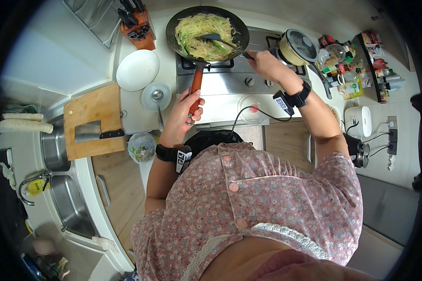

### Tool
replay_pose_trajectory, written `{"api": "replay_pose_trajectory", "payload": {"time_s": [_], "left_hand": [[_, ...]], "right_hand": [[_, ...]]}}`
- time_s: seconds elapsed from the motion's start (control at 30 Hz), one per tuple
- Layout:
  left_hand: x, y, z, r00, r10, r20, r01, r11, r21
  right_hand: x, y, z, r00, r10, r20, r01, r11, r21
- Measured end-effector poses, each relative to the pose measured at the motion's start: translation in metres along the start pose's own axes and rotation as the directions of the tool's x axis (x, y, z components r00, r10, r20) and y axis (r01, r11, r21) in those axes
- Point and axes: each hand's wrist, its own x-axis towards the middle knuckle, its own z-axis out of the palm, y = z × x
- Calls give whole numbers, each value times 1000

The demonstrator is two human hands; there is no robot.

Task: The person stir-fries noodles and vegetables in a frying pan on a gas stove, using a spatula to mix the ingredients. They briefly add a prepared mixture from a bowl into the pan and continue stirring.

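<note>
My left hand (186,108) is wrapped round the reddish wooden handle (197,86) of a dark wok (171,35) on the gas stove. My right hand (263,64) grips a black spatula (233,46), whose blade rests in the food. Pale shredded strips with green pieces (206,29) fill the wok's middle. Left of the wok handle, a glass bowl (150,99) holds a metal spoon (158,95). A white plate (137,70) lies just beyond that bowl.
At left, a cleaver (90,131) lies on a wooden board (82,152) beside the steel sink (72,201). A knife block (140,29) stands behind the plate. A lidded cream pot (290,51) sits right of the wok, near bottles (350,89). A bowl of scraps (142,149) is by my left forearm.
</note>
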Motion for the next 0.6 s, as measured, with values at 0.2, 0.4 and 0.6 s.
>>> {"api": "replay_pose_trajectory", "payload": {"time_s": [0.2,0.4,0.6], "left_hand": [[0,-4,5,1000,12,-17,-12,1000,19],[1,-2,9,1000,15,-13,-14,999,39],[-3,-4,12,999,4,-42,-2,999,52]], "right_hand": [[-25,-11,3,982,75,172,-95,989,112],[-7,-6,14,998,25,-63,-10,971,238],[-36,27,12,903,384,193,-372,472,799]]}}
